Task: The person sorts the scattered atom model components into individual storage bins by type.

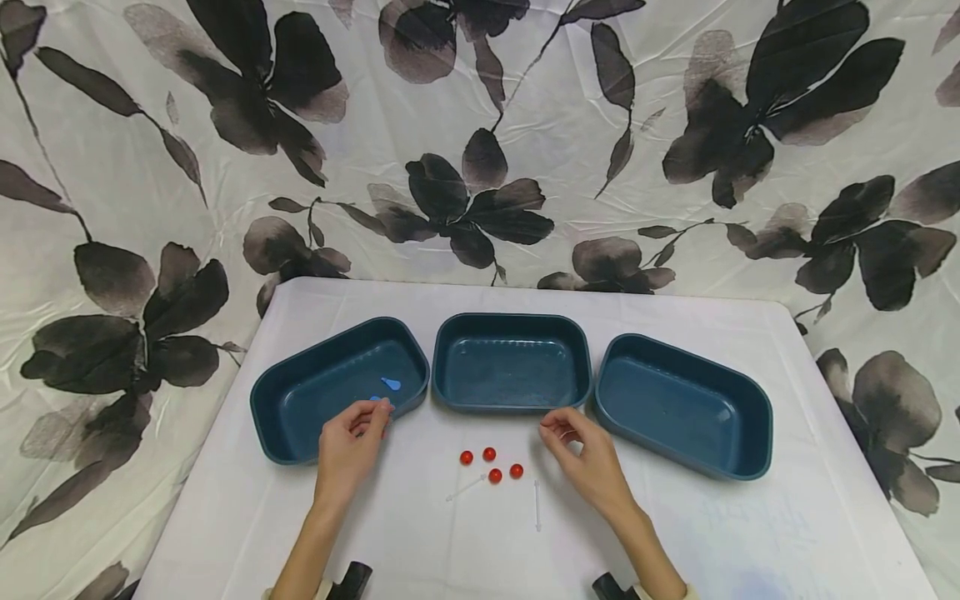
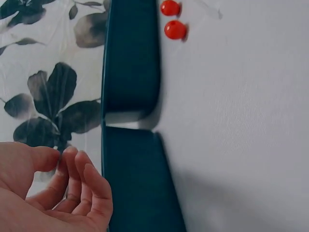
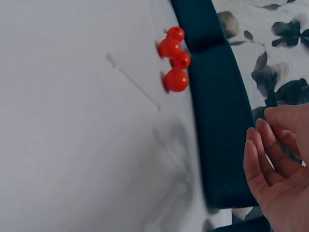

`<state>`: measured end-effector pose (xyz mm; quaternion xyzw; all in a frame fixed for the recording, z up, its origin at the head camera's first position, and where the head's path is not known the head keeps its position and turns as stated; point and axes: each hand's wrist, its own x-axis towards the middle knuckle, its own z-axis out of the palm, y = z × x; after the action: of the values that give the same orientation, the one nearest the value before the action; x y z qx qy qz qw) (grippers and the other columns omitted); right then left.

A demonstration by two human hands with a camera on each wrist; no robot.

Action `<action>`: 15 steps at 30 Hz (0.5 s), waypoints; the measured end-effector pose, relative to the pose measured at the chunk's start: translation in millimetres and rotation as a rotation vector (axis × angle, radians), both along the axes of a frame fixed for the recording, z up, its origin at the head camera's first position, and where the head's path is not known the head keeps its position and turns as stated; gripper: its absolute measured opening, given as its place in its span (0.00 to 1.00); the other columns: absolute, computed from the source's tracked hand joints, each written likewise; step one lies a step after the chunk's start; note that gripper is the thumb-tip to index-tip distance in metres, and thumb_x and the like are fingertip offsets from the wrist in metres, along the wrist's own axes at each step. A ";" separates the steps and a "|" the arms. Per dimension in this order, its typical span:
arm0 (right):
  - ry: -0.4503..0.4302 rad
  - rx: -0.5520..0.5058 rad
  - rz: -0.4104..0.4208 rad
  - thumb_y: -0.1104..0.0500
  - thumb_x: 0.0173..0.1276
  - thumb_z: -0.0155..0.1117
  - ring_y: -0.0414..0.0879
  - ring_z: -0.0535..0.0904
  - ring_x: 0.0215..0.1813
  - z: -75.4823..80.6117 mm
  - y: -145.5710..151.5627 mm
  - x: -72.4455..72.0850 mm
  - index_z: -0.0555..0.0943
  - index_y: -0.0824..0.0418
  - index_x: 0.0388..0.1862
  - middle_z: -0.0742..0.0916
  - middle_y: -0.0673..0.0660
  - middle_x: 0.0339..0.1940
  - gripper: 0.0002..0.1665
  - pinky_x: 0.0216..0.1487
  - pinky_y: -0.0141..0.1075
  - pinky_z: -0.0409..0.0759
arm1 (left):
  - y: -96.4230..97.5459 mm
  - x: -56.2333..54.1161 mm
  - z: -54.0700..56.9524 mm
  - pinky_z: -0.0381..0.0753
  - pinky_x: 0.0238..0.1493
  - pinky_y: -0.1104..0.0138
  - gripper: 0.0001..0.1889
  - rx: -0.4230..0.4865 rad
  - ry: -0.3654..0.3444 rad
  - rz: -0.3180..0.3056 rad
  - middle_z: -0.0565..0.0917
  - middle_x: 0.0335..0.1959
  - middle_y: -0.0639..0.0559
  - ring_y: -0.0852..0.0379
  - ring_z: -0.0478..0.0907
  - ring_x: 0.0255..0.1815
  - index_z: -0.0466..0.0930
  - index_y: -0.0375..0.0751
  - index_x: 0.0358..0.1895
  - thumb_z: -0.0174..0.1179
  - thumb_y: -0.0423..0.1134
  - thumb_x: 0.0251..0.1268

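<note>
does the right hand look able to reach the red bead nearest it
Probably yes: the right hand is just right of that red bead, which lies on the white tablecloth outside the trays, with nothing visible between them. Whether the hand already holds something is unclear.

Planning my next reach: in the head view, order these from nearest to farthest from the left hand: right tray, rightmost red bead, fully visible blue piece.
From the left hand:
1. Blue piece, inside the left tray.
2. Rightmost red bead, on the white cloth, to the right.
3. Right tray, farthest right.
</note>
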<state>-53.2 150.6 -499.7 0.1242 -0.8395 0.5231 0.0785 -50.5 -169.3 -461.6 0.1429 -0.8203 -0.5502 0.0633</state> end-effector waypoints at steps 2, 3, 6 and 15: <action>-0.007 0.001 -0.013 0.66 0.67 0.73 0.39 0.81 0.38 -2.2 2.9 2.3 0.85 0.57 0.42 0.85 0.44 0.34 0.08 0.42 0.32 0.82 | 4.2 -0.7 -2.2 0.79 0.32 0.76 0.12 0.024 -0.011 -0.010 0.87 0.39 0.36 0.51 0.84 0.32 0.87 0.31 0.45 0.62 0.39 0.75; -0.009 -0.002 -0.017 0.66 0.67 0.73 0.39 0.81 0.38 -3.5 4.2 3.2 0.85 0.57 0.42 0.85 0.44 0.33 0.08 0.42 0.32 0.82 | 6.0 -1.1 -3.3 0.79 0.31 0.76 0.12 0.034 -0.017 -0.016 0.87 0.39 0.36 0.50 0.84 0.32 0.86 0.31 0.45 0.62 0.39 0.76; -0.006 -0.007 -0.019 0.67 0.66 0.73 0.39 0.81 0.37 -7.3 7.6 5.5 0.85 0.59 0.41 0.85 0.44 0.33 0.08 0.41 0.31 0.82 | 11.3 -1.6 -5.9 0.80 0.30 0.74 0.12 0.074 -0.031 -0.032 0.87 0.39 0.36 0.50 0.84 0.33 0.86 0.31 0.46 0.61 0.39 0.76; -0.001 0.016 -0.044 0.69 0.65 0.74 0.39 0.81 0.37 -17.6 17.8 13.0 0.85 0.62 0.42 0.85 0.46 0.34 0.09 0.39 0.31 0.82 | 28.4 -2.7 -16.0 0.82 0.32 0.72 0.14 0.131 -0.071 -0.058 0.87 0.40 0.38 0.53 0.82 0.33 0.85 0.31 0.49 0.60 0.41 0.78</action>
<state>-40.2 168.4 -517.3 0.1063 -0.8464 0.5143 0.0886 -53.3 -140.9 -477.5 0.1424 -0.7879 -0.5990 0.0089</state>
